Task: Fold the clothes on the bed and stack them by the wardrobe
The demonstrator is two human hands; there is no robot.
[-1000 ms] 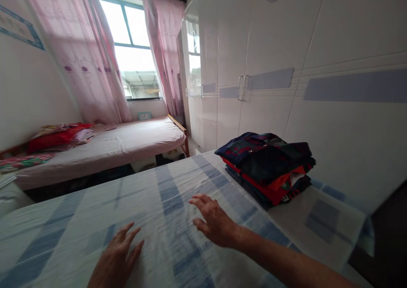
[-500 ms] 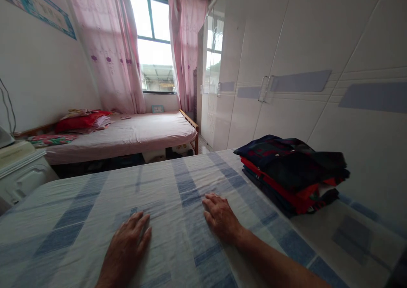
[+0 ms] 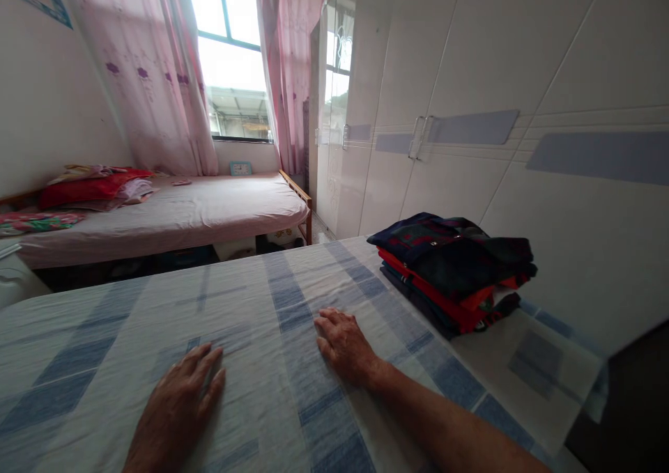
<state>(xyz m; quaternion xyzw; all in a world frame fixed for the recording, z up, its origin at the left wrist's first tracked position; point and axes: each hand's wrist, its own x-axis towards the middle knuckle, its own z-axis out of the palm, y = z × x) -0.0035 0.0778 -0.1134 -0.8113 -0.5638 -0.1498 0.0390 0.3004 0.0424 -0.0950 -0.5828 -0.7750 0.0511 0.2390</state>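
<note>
Blue-white sheet (image 3: pixel 245 313): matt, wrinkled cloth. Clothes (image 3: pixel 449 260): matt cloth. Wardrobe (image 3: pixel 470 55): smooth, glossy. Handles (image 3: pixel 414 138): shiny metal.

left hand (image 3: pixel 176 398): resting palm-down on the blue-and-white sheet (image 3: pixel 261 403)
right hand (image 3: pixel 345 344): resting on the same sheet, nearer the clothes stack (image 3: pixel 452 278)
clothes stack: sitting folded by the wardrobe (image 3: pixel 387 187), dark plaid garment (image 3: pixel 465 253) topping it
far bed (image 3: pixel 224 205): standing below the window (image 3: pixel 233 69), carrying red cloth (image 3: pixel 86 189)

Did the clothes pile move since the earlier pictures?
No. The clothes pile sits in the same spot on the patterned sheet, beside the white wardrobe; it looks shifted because the camera moved.
</note>
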